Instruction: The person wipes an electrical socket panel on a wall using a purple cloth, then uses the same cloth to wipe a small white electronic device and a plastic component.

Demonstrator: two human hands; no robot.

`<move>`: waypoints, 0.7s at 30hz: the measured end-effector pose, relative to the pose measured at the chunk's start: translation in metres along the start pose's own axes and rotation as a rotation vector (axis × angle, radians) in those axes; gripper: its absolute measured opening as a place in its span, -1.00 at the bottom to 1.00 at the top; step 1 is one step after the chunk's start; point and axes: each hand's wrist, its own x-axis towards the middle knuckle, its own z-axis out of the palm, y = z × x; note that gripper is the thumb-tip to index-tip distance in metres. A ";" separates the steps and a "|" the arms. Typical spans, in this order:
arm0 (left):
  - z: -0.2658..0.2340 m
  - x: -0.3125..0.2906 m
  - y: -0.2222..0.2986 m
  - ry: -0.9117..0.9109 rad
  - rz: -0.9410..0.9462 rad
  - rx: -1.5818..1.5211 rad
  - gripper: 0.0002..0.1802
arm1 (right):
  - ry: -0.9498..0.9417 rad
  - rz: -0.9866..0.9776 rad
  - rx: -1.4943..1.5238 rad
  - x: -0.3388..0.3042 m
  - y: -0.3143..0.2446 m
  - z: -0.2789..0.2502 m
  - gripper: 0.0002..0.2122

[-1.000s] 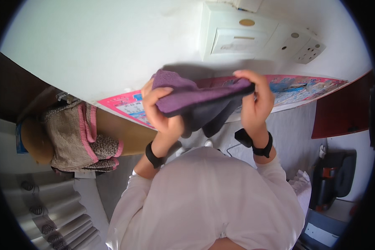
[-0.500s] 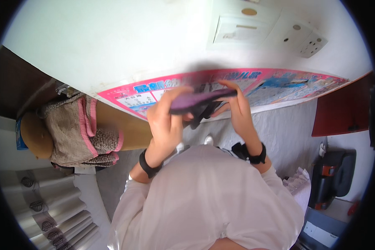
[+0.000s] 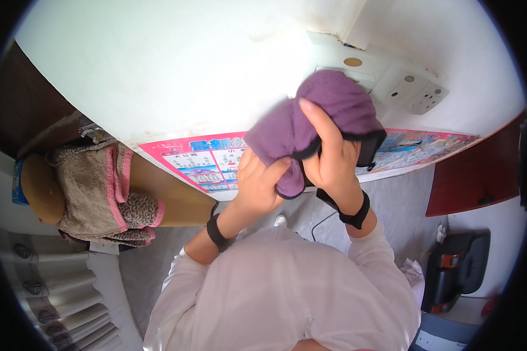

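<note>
A soft purple cloth piece with black edging is bunched up in front of the white wall, held between both my hands. My left hand grips its lower left fold, the thumb pressed on the fabric. My right hand is closed on its lower right side, with the index finger stretched up over the purple surface. Black material shows beside the right palm. What the cloth may cover, and its full shape, are hidden by folds and fingers. A black band circles each wrist.
Behind the cloth, a pink-bordered poster hangs on the wall below a socket panel. On the left, a grey-brown blanket with pink trim drapes over a wooden piece of furniture. A red cabinet and a black chair stand right.
The purple cloth has been raised and turned, so its broad face now shows instead of its edge. My right hand has shifted lower on it with its index finger extended.
</note>
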 end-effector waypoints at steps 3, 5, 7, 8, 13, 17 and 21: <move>0.004 0.003 -0.004 0.017 -0.033 0.061 -0.76 | 0.025 0.004 -0.049 -0.016 0.010 0.022 -0.54; 0.006 -0.004 -0.007 -0.061 -0.060 0.140 -0.77 | 0.093 -0.021 -0.035 -0.025 0.014 0.032 -0.54; 0.011 -0.005 -0.010 -0.051 -0.060 0.150 -0.78 | 0.157 -0.047 -0.026 -0.023 0.016 0.031 -0.54; 0.011 -0.005 -0.010 0.006 -0.020 0.146 -0.78 | 0.130 -0.047 -0.006 -0.015 0.010 0.026 -0.54; 0.008 0.000 -0.010 0.044 -0.015 0.104 -0.78 | 0.087 0.004 0.018 -0.014 0.001 0.024 -0.54; 0.014 -0.002 -0.015 0.093 0.012 0.058 -0.80 | 0.162 -0.008 0.009 -0.012 0.001 0.026 -0.53; 0.010 0.010 -0.012 0.130 -0.030 0.014 -0.79 | 0.036 0.117 0.109 -0.008 -0.006 0.025 -0.51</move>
